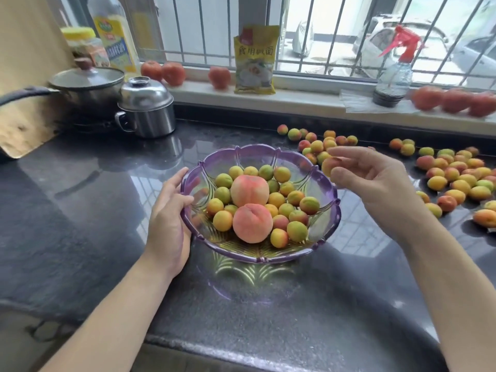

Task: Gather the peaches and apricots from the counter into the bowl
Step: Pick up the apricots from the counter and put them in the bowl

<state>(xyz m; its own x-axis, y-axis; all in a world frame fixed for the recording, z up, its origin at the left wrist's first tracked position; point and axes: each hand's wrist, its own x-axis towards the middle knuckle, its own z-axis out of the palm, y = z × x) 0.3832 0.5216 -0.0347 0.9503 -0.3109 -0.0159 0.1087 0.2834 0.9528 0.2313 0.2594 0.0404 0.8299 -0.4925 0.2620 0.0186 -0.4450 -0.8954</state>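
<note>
A purple glass bowl [326, 210] stands on the dark counter, holding two peaches [250, 191] and several small apricots [222, 220]. My left hand [171, 210] grips the bowl's left rim, thumb over the edge. Above the bowl's right rim, my right hand [370, 178] pinches one apricot [328, 165] between thumb and fingers. Several more apricots lie loose on the counter at the right [456, 178] and behind my right hand [316, 142].
A steel pot [147, 108] and a lidded pan [86, 87] stand at the back left. The windowsill carries tomatoes [174, 73], a yellow packet [255, 60], a spray bottle [394, 73] and an oil bottle [115, 36]. The counter's front edge runs near my forearms.
</note>
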